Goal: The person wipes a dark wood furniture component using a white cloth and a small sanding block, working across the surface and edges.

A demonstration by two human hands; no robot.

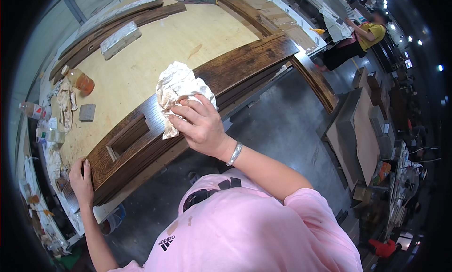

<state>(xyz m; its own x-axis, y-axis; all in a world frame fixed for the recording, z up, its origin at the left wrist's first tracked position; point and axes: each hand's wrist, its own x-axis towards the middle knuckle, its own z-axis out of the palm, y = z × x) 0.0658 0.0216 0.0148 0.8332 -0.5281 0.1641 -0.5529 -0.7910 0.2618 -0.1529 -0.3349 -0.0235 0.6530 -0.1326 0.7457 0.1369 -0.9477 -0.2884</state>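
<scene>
A long dark-brown wooden board with a glossy finish lies slantwise across the table's near edge. A rectangular recess is cut into it near its left end. My right hand is closed on a crumpled white cloth, pressed against the board's top face right of the recess. My left hand grips the board's left end, with its fingers at the edge; part of the grip is hidden.
On the pale plywood tabletop are a wrapped block, a small grey block, an amber bottle and stained rags. More dark boards lie behind. Cardboard stands right; a person stands far right.
</scene>
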